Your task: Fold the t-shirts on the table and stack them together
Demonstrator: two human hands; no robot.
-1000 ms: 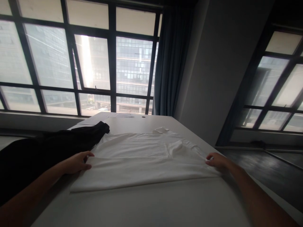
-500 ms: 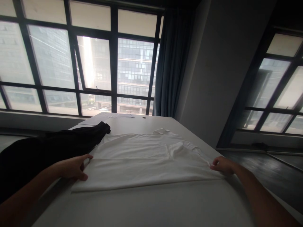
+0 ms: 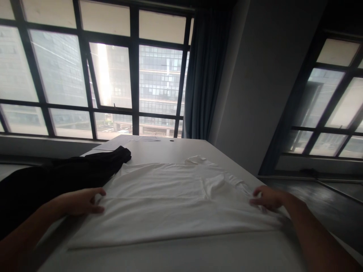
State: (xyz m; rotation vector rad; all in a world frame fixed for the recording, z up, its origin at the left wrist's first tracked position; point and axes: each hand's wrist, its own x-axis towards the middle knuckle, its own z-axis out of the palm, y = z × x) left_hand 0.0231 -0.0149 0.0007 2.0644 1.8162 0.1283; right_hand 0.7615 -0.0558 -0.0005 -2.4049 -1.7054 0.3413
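Observation:
A white T-shirt (image 3: 170, 204) lies spread sideways on the white table, with loose creases around its collar and sleeve on the right. My left hand (image 3: 81, 202) is at the shirt's left edge, thumb and forefinger apart, with no cloth seen between them. At the opposite edge is my right hand (image 3: 269, 198), slightly blurred, its thumb and forefinger also parted beside the fabric. Its other fingers are partly hidden. Beyond my left hand lies a bundled black garment (image 3: 70, 173).
The white table (image 3: 167, 149) reaches toward large black-framed windows (image 3: 110, 75). Sheets of paper (image 3: 144, 138) lie at its far end. A blue curtain (image 3: 200, 83) hangs beside a grey pillar (image 3: 244, 105) at the back right.
The shirt's near edge has shifted toward me. My right finger and thumb, pinched on the cloth before, have parted. My left hand has dropped slightly lower in view.

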